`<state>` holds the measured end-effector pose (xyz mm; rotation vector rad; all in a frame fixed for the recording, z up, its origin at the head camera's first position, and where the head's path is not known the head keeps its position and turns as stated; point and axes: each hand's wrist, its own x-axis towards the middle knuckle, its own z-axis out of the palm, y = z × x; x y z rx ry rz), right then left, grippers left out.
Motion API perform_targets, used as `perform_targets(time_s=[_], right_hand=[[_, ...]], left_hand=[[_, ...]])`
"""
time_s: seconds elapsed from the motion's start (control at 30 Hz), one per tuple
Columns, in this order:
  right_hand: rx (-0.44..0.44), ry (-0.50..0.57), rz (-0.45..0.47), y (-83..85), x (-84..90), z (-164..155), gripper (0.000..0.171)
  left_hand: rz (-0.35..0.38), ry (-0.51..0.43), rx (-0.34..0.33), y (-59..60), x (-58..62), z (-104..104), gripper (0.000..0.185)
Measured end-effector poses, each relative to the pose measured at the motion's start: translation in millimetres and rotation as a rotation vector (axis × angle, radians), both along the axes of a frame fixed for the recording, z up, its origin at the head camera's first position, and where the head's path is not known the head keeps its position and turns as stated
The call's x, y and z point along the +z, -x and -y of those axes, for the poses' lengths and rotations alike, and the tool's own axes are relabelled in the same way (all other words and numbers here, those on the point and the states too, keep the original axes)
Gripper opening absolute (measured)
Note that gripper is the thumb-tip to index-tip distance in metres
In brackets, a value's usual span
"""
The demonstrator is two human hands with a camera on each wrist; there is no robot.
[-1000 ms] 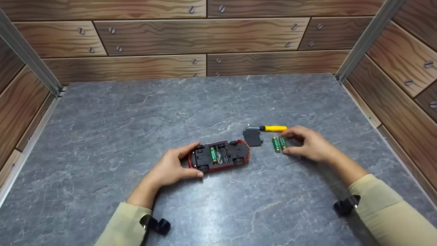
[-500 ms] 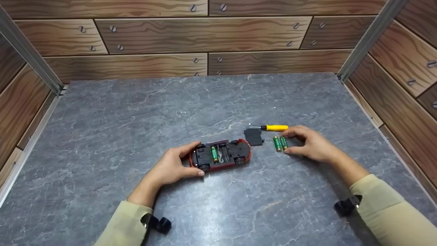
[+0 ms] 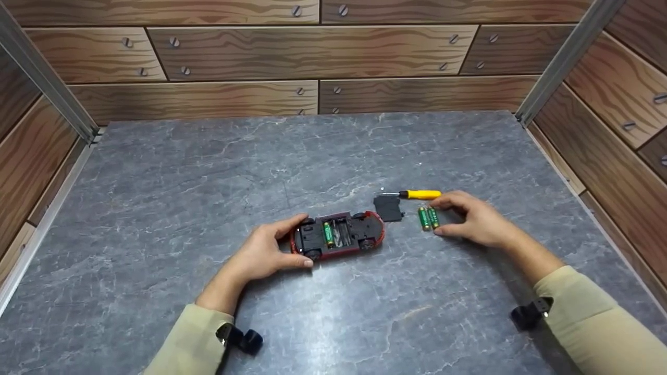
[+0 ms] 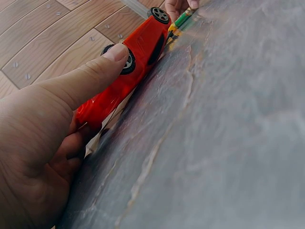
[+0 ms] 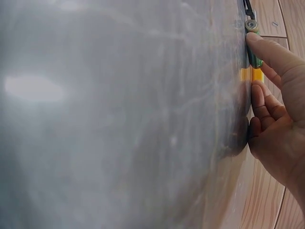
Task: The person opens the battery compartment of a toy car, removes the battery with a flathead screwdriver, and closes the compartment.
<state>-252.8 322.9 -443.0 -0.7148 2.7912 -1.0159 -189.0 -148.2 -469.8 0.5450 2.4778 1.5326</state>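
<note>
A red toy car (image 3: 338, 237) lies upside down on the grey table (image 3: 333, 156), its battery bay open with one green battery (image 3: 329, 234) inside. My left hand (image 3: 263, 255) grips the car's rear end; in the left wrist view the thumb (image 4: 95, 71) presses by a wheel of the car (image 4: 138, 52). Two loose green batteries (image 3: 428, 219) lie to the right. My right hand (image 3: 469, 221) pinches the right one between index finger and thumb; the right wrist view shows a fingertip (image 5: 262, 45) on the battery (image 5: 252, 43).
A black battery cover (image 3: 388, 208) lies just right of the car. Behind it is a small yellow-handled screwdriver (image 3: 422, 194), with a tiny screw (image 3: 382, 189) near its tip. Wood-patterned walls (image 3: 312, 57) close in the table at the back and both sides.
</note>
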Motion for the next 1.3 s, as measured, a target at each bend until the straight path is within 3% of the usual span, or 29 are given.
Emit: perform_targets(time_s=[0.53,0.83,0.97,1.3], right_hand=[[-0.021,0.027,0.034,-2.1,1.2,-1.8,0.056],[-0.028,0.12,0.102,-2.1,4.1,-0.9,0.055],[-0.035,0.143,0.112,-1.9,11.3,2.5,0.052],[-0.009,0.092,0.011,-8.6,39.7,30.7,0.049]], left_hand=[[-0.012,-0.014,-0.008,-0.9,3.0,-1.5,0.098],[-0.004,-0.015,-0.006,-1.6,1.4,-2.0,0.1],[0.001,-0.016,-0.002,-1.7,0.9,-1.9,0.101],[-0.015,-0.011,-0.011,0.4,0.9,-1.0,0.102]])
